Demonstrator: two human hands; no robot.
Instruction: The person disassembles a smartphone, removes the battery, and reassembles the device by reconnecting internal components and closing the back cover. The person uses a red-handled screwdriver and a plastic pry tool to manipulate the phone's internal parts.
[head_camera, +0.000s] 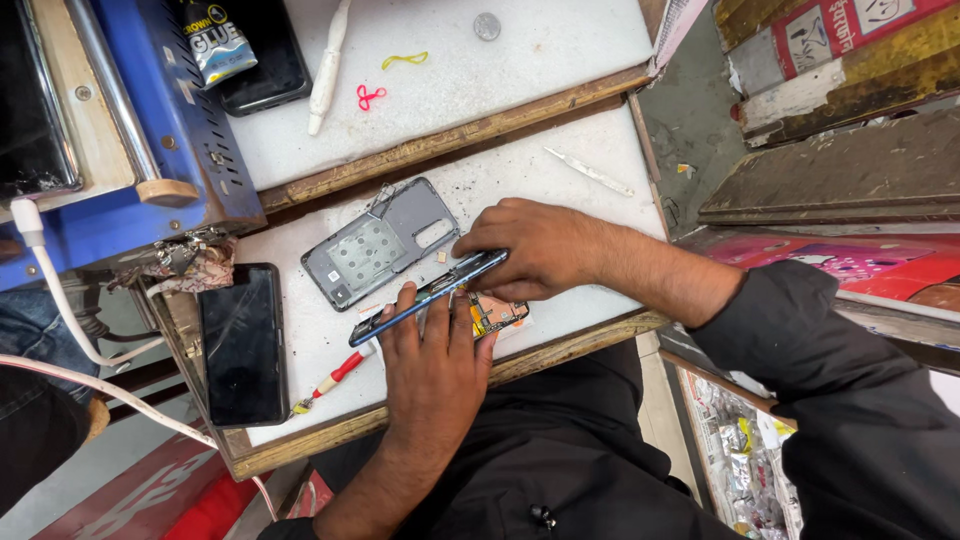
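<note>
Both hands on an opened blue-framed phone (428, 298), held on edge just above the white surface (560, 175). Phone's long axis runs diagonal: low end toward lower left near the red screwdriver (335, 377), high end toward upper right under the right hand. Thin edge faces the camera; exposed innards with an orange-yellow part show below the frame by the left fingers.

Left hand (432, 365) comes up from the bottom, fingers wrapped over the phone's near edge, grip closed on the frame at mid-length. Right hand (530, 248) reaches in from the right, fingers curled down on the upper right end of the phone, grip closed there too. Fingertips of the two hands sit near each other along the frame.

Grey back cover (378, 243) lies flat just up-left of the phone, inner side up, its long axis on a similar diagonal, apart from the phone. Black phone (243, 343) lies screen up at the left edge of the surface, long axis roughly vertical in view. White spudger (590, 172) lies well apart at upper right. Upper shelf carries a white tool (328, 68), glue tube (220, 45), coin (486, 26).
</note>
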